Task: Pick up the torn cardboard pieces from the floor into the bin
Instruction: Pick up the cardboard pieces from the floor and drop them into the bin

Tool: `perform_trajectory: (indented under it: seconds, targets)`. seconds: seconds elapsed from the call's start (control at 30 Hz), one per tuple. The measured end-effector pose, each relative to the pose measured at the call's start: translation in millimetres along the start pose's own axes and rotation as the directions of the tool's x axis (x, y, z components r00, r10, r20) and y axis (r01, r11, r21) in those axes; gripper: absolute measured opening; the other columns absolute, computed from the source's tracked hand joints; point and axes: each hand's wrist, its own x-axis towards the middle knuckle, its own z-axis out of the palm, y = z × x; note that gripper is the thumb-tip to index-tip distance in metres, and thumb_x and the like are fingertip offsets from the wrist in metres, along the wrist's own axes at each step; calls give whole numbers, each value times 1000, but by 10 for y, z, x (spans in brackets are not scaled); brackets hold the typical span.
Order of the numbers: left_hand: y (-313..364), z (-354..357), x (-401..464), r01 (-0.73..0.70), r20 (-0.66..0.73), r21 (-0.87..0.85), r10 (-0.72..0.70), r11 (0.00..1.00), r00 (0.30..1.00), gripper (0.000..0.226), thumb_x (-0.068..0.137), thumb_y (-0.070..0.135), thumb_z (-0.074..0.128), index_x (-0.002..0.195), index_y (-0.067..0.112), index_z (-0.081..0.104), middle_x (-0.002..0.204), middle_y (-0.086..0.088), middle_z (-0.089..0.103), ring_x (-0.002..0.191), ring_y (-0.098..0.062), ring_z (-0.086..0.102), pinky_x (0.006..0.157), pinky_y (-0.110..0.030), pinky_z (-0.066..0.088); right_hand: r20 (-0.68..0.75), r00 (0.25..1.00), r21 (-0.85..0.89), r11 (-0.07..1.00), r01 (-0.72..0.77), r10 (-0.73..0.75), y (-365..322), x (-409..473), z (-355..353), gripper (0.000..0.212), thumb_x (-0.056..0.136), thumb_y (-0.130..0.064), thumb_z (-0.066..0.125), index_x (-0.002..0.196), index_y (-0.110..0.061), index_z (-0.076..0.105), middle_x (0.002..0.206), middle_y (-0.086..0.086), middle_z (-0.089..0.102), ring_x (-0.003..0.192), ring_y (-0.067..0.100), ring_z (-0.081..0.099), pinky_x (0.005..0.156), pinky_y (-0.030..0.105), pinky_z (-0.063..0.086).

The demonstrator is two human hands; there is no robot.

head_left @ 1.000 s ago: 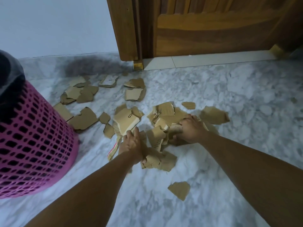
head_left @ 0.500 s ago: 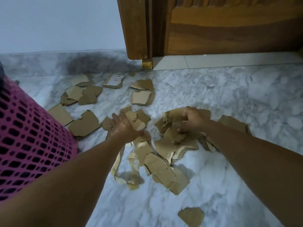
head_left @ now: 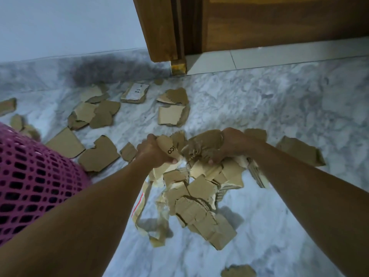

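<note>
Head view looks down on both bare arms reaching forward over a grey-white marbled stone floor [head_left: 279,108]. The left hand [head_left: 153,151] has its fingers and thumb curled round a pale torn cardboard piece printed with black letters [head_left: 168,149], and the right hand [head_left: 229,145] grips a crumpled brown clump at the top of the same bundle. Between the two hands, which are close together but not touching, a ragged bunch of torn brown cardboard pieces [head_left: 199,196] hangs down above the floor and throws a shadow beneath it; a thin strip with a red mark [head_left: 140,204] dangles from its left side. A pink plastic lattice bin [head_left: 30,186] stands at the left, just beside the left forearm. More loose brown cardboard scraps [head_left: 99,154] lie flat on the floor beyond the bin and the hands, one of them bearing a white label [head_left: 136,91], and another single scrap [head_left: 238,271] lies near the bottom edge. A brown wooden door frame [head_left: 159,29] rises at the back.
</note>
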Motion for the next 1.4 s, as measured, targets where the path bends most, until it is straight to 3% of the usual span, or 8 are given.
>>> perform_trajectory:
  seconds: [0.23,0.33,0.5,0.6,0.8,1.0,1.2,1.4]
  targets:
    - [48,-9,-7,-53,56,-158,63,986,996,93,56,29,93,134,15,46,126,-9,54,114,-28,53,88,-32,46,67,997,120,993,17,-25,17,-55,-88,55,52,-28,95,99,-12,72,94,1,74,89,17,68,76,32,56]
    - [-20,-34,-60,-61,71,-246,81,967,994,91,61,24,91,138,11,45,130,-9,51,117,-27,52,86,-27,41,39,999,102,995,10,-14,-3,-101,-110,61,43,-38,95,95,-16,72,93,1,74,88,19,69,80,36,58]
    - [-148,-140,-301,-75,76,-314,104,946,992,84,64,21,90,135,11,47,120,-12,57,110,-30,61,80,-29,48,-20,1000,157,987,27,-24,-97,-349,-184,36,55,-22,94,82,-17,71,84,-5,73,82,11,67,70,24,52]
    - [-205,-363,-566,-117,-10,-345,121,931,993,79,63,19,90,131,13,50,117,-11,58,105,-31,62,84,-36,56,-71,996,159,985,70,-59,-247,-597,-290,38,56,-19,94,87,-16,72,87,-5,74,84,10,67,72,22,52]
    - [-134,-1108,-1346,-221,-165,-373,170,901,972,83,64,15,89,135,17,48,107,-2,53,93,-23,59,49,-26,50,-205,968,142,974,176,-145,-809,-1279,-695,43,54,-19,95,90,-13,72,89,-1,74,85,14,69,71,25,52]
    - [-169,-2006,-2075,-300,-340,-292,195,908,920,56,67,14,88,110,18,52,107,-7,59,96,-28,62,62,-36,58,-307,917,185,929,321,-256,-1683,-1950,-1048,55,52,-17,93,102,-11,70,95,3,74,86,16,69,69,26,54]
    - [-585,-2864,-2626,-337,-489,-324,149,884,860,45,73,7,82,107,17,53,102,-7,55,96,-31,63,70,-44,60,-386,848,165,878,450,-362,-2755,-2325,-1130,66,56,-19,93,114,-10,63,106,7,70,103,25,64,95,40,52]
    - [-1373,-3411,-2860,-237,-581,-261,44,936,813,44,81,11,75,120,10,55,105,-11,56,96,-35,65,76,-46,59,-389,785,124,817,563,-482,-3756,-2471,-662,29,82,-8,76,102,-5,56,96,7,58,77,16,55,64,24,45]
